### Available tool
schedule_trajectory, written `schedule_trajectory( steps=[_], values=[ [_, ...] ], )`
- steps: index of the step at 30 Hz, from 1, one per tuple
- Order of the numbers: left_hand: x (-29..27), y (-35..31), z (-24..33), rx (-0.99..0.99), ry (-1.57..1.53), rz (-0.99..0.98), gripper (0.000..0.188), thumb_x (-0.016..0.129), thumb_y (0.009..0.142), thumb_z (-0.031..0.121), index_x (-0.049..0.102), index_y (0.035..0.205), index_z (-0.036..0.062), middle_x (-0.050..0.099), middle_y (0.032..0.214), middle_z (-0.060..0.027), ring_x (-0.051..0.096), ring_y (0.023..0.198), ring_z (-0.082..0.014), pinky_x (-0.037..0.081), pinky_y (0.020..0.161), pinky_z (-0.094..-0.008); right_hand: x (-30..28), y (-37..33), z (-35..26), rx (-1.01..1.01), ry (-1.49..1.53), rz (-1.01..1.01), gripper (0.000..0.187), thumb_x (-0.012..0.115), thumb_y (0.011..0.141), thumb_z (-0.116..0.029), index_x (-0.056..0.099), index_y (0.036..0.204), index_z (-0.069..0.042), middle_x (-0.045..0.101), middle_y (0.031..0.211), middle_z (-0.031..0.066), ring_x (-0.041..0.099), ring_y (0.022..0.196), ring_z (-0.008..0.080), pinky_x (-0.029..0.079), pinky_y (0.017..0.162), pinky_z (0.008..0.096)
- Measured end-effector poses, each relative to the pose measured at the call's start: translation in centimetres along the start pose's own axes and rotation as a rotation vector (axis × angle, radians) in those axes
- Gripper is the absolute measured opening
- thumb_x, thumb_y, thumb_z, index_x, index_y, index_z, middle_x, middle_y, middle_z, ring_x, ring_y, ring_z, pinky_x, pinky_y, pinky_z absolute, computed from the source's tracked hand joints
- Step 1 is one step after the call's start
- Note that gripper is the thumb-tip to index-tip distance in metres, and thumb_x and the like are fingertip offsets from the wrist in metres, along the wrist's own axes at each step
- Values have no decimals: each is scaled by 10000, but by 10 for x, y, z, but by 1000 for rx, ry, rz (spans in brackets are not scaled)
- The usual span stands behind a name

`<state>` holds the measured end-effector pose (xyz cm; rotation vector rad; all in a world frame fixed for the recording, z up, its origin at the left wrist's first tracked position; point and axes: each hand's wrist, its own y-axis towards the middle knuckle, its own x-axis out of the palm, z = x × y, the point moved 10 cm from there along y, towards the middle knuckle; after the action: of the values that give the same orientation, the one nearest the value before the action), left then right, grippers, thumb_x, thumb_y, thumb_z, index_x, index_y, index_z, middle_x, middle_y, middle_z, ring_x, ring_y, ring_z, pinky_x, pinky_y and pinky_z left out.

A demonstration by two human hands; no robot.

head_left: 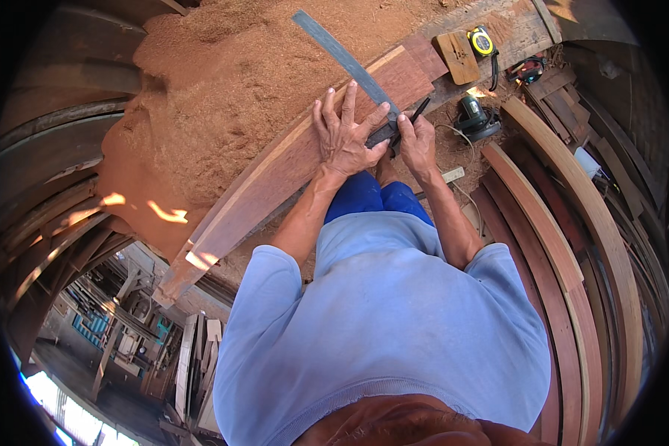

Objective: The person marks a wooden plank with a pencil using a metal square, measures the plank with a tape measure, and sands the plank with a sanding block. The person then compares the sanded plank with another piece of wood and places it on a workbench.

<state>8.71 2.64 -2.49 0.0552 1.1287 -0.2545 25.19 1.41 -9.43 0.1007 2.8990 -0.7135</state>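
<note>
A long tapered wooden board [297, 160] lies diagonally in front of me. Across its upper part rests a try square with a grey metal blade [338, 53] and a dark stock [380, 134]. My left hand [346, 137] is spread over the board, with several fingers on the wood. Its index finger and thumb straddle the square's stock. Just right of the stock, my right hand [418, 145] is closed around a slim black pen-like marker [421, 108]. The marker's lower end is partly hidden by the fingers.
A yellow tape measure [482, 41] sits beside a small wooden block [457, 58] at the upper right. Below them stands a dark power tool [476, 119] with a cord. Curved planks [550, 223] are stacked on the right. Sawdust [223, 82] heaps beyond the board.
</note>
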Motion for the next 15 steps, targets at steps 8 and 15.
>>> schedule_trajectory(
  steps=[8,15],
  values=[
    [0,0,0,-1,4,-1,801,865,660,468,621,1423,475,252,1719,-167,224,1502,-524,177,1188,-725,0,3,10,-28,-35,-17,234,592,1074,-194,676,980,3,641,825,-3,554,732,83,482,639,299],
    [0,1,1,11,23,3,843,869,671,471,578,1462,492,279,1704,-170,230,1502,-521,206,1171,-728,-1,4,5,-3,-83,-47,246,583,1080,-208,692,980,-11,650,804,9,582,741,105,487,655,309]
  ],
)
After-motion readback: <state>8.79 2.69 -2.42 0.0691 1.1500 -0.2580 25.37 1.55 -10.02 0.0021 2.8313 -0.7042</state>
